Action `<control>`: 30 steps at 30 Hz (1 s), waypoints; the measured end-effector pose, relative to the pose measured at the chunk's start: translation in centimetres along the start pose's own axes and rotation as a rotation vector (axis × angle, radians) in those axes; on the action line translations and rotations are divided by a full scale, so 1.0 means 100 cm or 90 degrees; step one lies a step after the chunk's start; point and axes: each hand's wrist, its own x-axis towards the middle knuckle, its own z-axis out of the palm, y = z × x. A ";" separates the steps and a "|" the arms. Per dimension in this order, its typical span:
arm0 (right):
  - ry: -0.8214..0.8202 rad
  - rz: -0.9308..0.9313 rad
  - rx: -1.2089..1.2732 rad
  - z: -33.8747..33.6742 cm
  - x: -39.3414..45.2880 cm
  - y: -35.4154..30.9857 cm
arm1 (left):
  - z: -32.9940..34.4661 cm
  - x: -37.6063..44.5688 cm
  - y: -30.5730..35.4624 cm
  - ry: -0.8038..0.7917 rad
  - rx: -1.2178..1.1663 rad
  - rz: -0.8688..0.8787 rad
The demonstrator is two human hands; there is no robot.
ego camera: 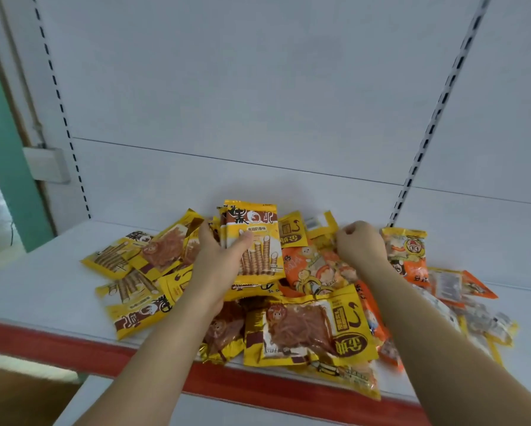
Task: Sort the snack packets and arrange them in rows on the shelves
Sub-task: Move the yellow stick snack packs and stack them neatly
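**Here, one bundle held up over a heap of snack packets**

Upright in the left hand stands a small bundle of yellow wafer-roll packets, gripped with the thumb across the front and the fingers behind; several packet tops fan out at its far edge. The bundle sits over the middle of the heap, tilted slightly to the left.

The right hand is just to the right of it, fingers curled down into the pile beside an orange cartoon packet. Whether those fingers pinch a packet or only rest among them cannot be told.

Around both hands the snack packets spread loosely over the white shelf. To the left lie more yellow wafer-roll packets flat and overlapping. Near the front edge lies a large yellow packet with a clear window showing reddish shredded strips. To the right, orange and yellow packets trail off toward a blurred cluster of pale ones.

A red strip runs along the shelf's near edge. Behind stands a white back panel with slotted uprights.
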 end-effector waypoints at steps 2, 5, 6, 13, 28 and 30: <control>0.099 -0.030 0.123 -0.015 -0.005 0.000 | 0.002 0.000 0.004 -0.015 -0.005 0.004; 0.228 -0.078 0.287 -0.043 -0.017 -0.003 | 0.010 0.000 0.011 -0.041 -0.002 0.020; 0.265 -0.088 0.323 -0.054 -0.022 -0.005 | 0.012 0.002 0.013 -0.048 -0.003 0.024; 0.289 -0.143 0.346 -0.081 -0.050 -0.010 | 0.046 -0.003 0.025 -0.140 0.001 0.070; 0.226 -0.031 0.346 -0.164 -0.105 0.090 | 0.202 -0.110 0.025 -0.319 0.038 0.093; 0.114 -0.034 0.347 -0.183 -0.114 0.123 | 0.235 -0.132 0.026 -0.310 -0.002 0.075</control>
